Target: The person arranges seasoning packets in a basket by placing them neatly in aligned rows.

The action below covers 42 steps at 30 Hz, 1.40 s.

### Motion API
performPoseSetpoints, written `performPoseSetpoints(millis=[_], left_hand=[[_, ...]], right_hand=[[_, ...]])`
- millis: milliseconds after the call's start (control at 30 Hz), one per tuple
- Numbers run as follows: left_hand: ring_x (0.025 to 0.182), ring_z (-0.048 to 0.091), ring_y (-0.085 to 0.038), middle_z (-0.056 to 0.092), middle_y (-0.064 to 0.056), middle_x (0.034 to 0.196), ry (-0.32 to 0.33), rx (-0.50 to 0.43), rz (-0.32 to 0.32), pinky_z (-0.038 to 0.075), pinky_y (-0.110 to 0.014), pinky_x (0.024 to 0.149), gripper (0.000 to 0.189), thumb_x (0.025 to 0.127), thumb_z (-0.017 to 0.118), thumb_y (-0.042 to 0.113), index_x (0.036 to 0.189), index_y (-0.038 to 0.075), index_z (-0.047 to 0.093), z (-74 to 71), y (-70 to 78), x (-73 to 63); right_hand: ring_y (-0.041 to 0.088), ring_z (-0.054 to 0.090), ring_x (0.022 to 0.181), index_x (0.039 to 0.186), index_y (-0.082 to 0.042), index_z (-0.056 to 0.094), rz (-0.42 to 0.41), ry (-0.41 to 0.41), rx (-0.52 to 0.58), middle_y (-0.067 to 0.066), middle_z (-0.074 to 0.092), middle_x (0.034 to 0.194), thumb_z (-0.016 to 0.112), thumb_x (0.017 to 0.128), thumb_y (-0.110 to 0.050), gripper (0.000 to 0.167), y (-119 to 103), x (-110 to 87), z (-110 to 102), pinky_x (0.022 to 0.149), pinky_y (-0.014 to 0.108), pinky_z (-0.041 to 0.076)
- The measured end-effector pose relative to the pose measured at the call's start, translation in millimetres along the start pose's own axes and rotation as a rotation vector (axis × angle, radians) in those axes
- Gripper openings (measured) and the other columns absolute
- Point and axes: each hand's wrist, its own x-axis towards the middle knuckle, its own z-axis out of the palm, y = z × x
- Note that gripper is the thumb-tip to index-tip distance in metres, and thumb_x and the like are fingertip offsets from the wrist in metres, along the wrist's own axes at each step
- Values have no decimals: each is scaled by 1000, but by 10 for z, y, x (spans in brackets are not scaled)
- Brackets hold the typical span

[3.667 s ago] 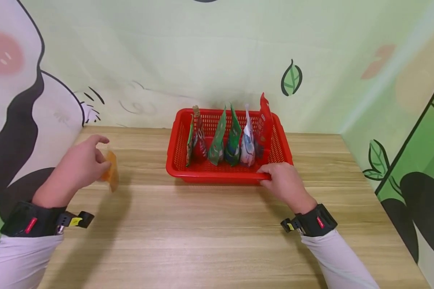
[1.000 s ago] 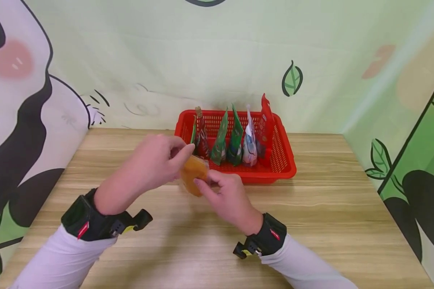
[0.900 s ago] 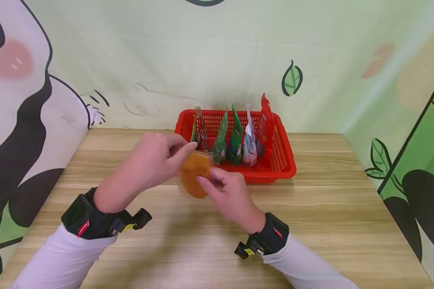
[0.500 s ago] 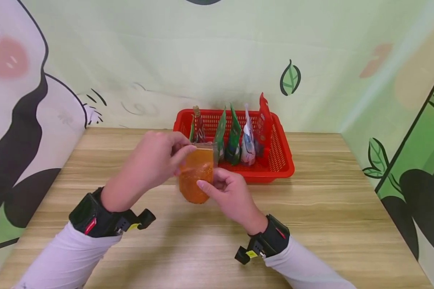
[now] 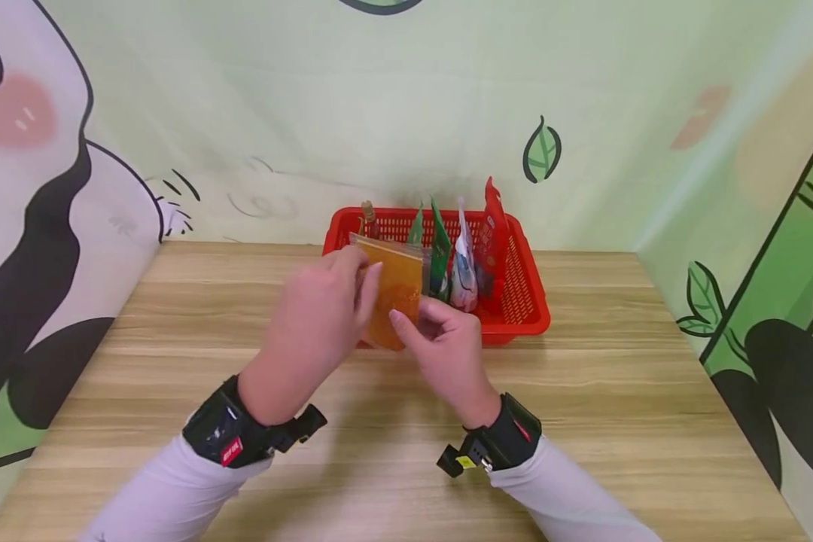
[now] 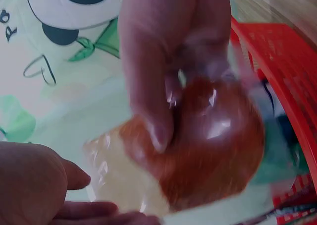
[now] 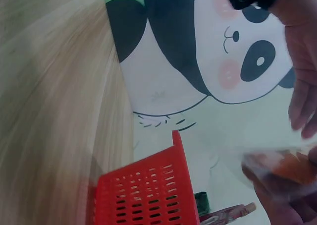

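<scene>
Two hands pinch clear plastic pouch of orange filling upright: left hand at top edge, right hand at lower side, above near-left corner of red mesh plastic basket. Risk: slick film slipping, pouch toppling upright green packets.

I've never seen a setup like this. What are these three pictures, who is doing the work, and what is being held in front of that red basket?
No machine here: a person works with two bare hands, wearing cameras. The wide picture comes from a head camera looking down at a wooden table. The other two come from black cameras strapped at each wrist, so they look blurry and tilted. On the table stands a red basket with several snack packets upright inside. The left hand and right hand together hold a clear pouch of orange filling in front of the basket. The left wrist view shows that pouch up close, pinched by fingers.
</scene>
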Motion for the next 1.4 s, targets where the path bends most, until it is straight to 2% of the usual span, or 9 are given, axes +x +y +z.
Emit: performPoseSetpoints(millis=[100, 233, 367, 500, 667, 867, 1100, 1233, 1400], left_hand=[[62, 62, -26, 66, -13, 73, -25, -7, -20, 53, -32, 54, 34, 100, 65, 31, 96, -3, 65, 32, 99, -21], [60, 55, -20, 60, -6, 68, -115, -146, -97, 46, -30, 53, 42, 98, 66, 44, 92, 2, 63, 35, 173, -12], [63, 60, -16, 65, -2, 73, -158, -274, -162, 50, -28, 56, 43, 94, 70, 49, 94, 6, 63, 14, 192, 13], [60, 62, -16, 65, -4, 70, -137, -311, -199, 51, -28, 52, 41, 94, 72, 46, 94, 6, 61, 8, 173, 38], [56, 65, -23, 66, -12, 69, -52, -243, -164, 52, -27, 49, 33, 98, 69, 31, 93, -1, 63, 16, 122, 58], [56, 66, -26, 69, -15, 71, -24, -183, -113, 54, -28, 49, 23, 101, 63, 18, 91, -2, 64, 18, 90, 83], [52, 62, -27, 71, -16, 71, -11, -92, -98, 47, -27, 47, 20, 97, 64, 13, 87, -3, 70, -9, -32, 168], [47, 51, -23, 56, -10, 57, -6, -29, -126, 33, -26, 44, 29, 97, 58, 12, 70, 2, 60, -76, -125, 229], [47, 39, -21, 36, -3, 52, 9, 3, -167, 23, -28, 46, 40, 96, 50, 11, 57, 8, 42, -113, -302, 378]], right_hand=[[15, 69, 81, 116, -10, 78, -99, 38, -45, 7, 79, 103, 77, 92, -18, 25, -12, -5, 19, 73, 24, 61], [17, 75, 92, 120, -9, 76, -221, 52, -109, 8, 79, 107, 77, 91, -14, 29, -44, 1, 38, 84, 29, 61], [19, 74, 109, 129, -10, 71, -291, 34, -193, 7, 77, 118, 82, 87, -13, 44, -73, 1, 40, 96, 31, 58], [18, 64, 130, 143, -12, 60, -335, -36, -287, 5, 66, 139, 85, 84, -15, 65, -101, -10, 36, 105, 31, 52], [15, 54, 140, 150, -16, 53, -352, -125, -365, 0, 57, 150, 86, 84, -22, 74, -169, -3, 20, 105, 29, 50], [13, 50, 143, 154, -22, 47, -297, -229, -424, -1, 51, 154, 87, 83, -29, 82, -207, 14, -84, 107, 31, 49], [19, 59, 135, 141, -24, 63, -70, -396, -691, -1, 57, 151, 87, 82, -37, 65, -164, 126, -314, 101, 36, 56], [22, 68, 120, 130, -20, 72, 21, -486, -844, 2, 70, 134, 86, 81, -41, 55, -15, 218, -471, 98, 38, 58], [20, 66, 98, 124, -17, 74, 108, -545, -914, 0, 76, 112, 88, 79, -40, 51, 147, 295, -714, 86, 37, 59]])
